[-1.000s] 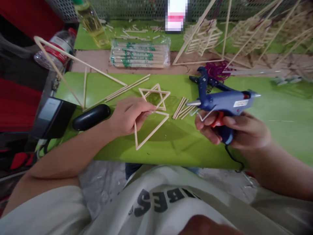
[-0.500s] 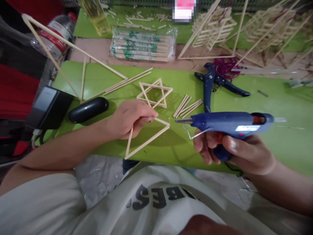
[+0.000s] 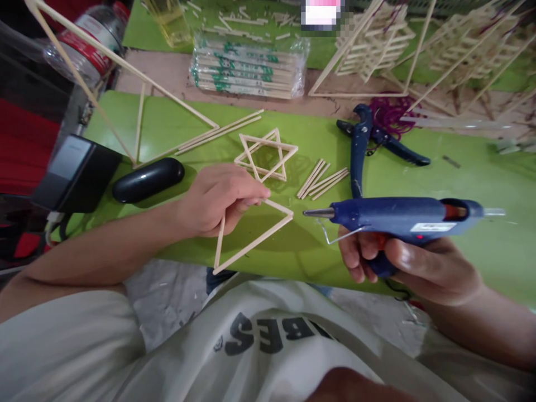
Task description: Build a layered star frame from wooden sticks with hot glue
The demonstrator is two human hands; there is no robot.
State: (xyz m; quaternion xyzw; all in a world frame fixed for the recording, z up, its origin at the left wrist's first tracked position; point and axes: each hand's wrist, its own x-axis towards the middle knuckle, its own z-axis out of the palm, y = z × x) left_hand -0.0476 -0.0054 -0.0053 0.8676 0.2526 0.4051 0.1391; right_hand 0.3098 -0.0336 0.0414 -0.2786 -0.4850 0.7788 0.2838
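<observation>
My left hand [image 3: 224,198] pinches a small triangle of wooden sticks [image 3: 253,243] near one corner, which the fingers hide. My right hand [image 3: 419,262] is wrapped round the handle of a blue glue gun [image 3: 389,215]; a small red light glows on its side. The metal nozzle points left, a little apart from the triangle's right corner. Just beyond my left hand lies a six-pointed star of sticks [image 3: 280,167]. Several short sticks [image 3: 322,181] lie to the right of the star.
Blue cutters [image 3: 360,151] lie beyond the glue gun, beside purple string [image 3: 391,117]. Packed chopsticks [image 3: 249,70] lie at the back. Large stick frames [image 3: 138,125] stand at left and back right. A black oval case [image 3: 148,180] and an adapter [image 3: 77,173] sit left.
The glue gun in my right hand has shifted slightly right, a bit away from the triangle's corner. My left hand keeps its pinch on the triangle. The whole view has tilted slightly.
</observation>
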